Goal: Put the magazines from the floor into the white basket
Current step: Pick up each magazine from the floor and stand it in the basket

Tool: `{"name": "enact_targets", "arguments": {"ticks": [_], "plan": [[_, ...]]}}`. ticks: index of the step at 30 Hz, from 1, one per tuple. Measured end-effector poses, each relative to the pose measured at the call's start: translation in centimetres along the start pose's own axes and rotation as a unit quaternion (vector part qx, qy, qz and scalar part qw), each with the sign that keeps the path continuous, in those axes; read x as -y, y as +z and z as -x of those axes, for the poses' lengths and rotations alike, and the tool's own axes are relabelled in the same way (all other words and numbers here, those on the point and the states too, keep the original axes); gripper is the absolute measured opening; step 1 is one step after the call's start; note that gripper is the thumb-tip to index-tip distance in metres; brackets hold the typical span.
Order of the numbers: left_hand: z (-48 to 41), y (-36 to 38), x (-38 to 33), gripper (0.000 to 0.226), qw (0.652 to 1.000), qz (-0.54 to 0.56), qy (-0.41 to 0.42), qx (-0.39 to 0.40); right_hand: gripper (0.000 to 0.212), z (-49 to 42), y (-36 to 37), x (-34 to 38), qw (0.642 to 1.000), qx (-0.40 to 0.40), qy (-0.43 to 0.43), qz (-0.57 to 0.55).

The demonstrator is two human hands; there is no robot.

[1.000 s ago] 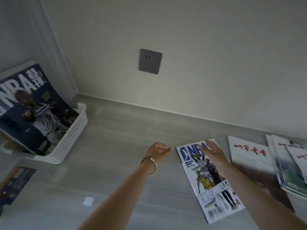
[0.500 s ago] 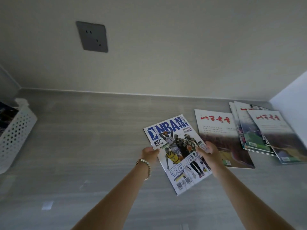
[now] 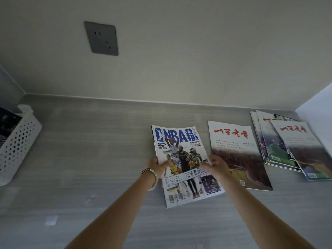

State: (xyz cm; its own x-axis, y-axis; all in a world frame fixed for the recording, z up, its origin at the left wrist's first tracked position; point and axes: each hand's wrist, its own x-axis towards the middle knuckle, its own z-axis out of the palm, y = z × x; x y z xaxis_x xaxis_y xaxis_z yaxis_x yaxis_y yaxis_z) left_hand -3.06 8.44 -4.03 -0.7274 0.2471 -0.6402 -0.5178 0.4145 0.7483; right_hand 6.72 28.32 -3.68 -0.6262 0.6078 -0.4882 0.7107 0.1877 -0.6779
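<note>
An NBA magazine (image 3: 181,141) with basketball players on its cover is held over the grey floor, its top edge curling. My left hand (image 3: 158,165), with a bead bracelet on the wrist, grips its left edge. My right hand (image 3: 216,165) grips its right edge. To the right a magazine with red characters (image 3: 237,151) lies flat on the floor. Further right is an overlapping pile of similar magazines (image 3: 287,146). The white perforated basket (image 3: 16,146) stands at the far left, with a dark magazine (image 3: 7,121) inside it.
A grey wall socket (image 3: 101,38) sits on the wall above the skirting. A white panel (image 3: 319,119) closes off the right side beside the pile. A small pale scrap (image 3: 51,220) lies on the floor at the lower left.
Both hands have closed on the NBA magazine's sides and turned it upright, off the floor. The view has swung right, so the basket sits at the left edge.
</note>
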Motion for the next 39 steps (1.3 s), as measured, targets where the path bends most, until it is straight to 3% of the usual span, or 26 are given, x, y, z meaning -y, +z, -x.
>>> {"name": "enact_targets", "arguments": {"ticks": [6,8,10,13,19,27,34,39], "plan": [[-0.5,-2.0,-0.4,0.047,0.997,0.005,0.082,0.008,0.017,0.3,2.6,0.9,0.997,0.035,-0.046,-0.048],[-0.6,-3.7,-0.8,0.047,0.994,0.017,0.107,0.018,0.031,0.6,2.9,1.7,0.996,0.057,-0.061,-0.03],[-0.5,-5.5,-1.3,0.045,0.993,0.03,0.116,0.022,0.049,0.9,3.3,3.3,0.992,0.087,-0.034,-0.084],[0.0,-9.0,-2.1,0.044,0.991,0.042,0.125,0.007,0.04,0.8,4.2,6.7,0.978,0.136,0.001,-0.161],[1.9,-18.0,-3.5,0.019,0.967,0.088,0.199,-0.134,0.03,1.8,9.0,16.5,0.959,0.188,-0.093,-0.192],[8.0,-33.2,-3.8,0.018,0.895,0.23,0.246,-0.293,0.034,6.4,19.9,31.7,0.908,0.299,-0.253,-0.149],[13.1,-43.4,-1.2,0.023,0.826,0.201,0.299,-0.434,0.031,10.8,31.4,42.5,0.84,0.378,-0.369,-0.125],[13.1,-46.3,0.9,0.021,0.801,0.212,0.262,-0.494,0.026,11.6,38.2,46.2,0.806,0.406,-0.419,-0.101]]}}
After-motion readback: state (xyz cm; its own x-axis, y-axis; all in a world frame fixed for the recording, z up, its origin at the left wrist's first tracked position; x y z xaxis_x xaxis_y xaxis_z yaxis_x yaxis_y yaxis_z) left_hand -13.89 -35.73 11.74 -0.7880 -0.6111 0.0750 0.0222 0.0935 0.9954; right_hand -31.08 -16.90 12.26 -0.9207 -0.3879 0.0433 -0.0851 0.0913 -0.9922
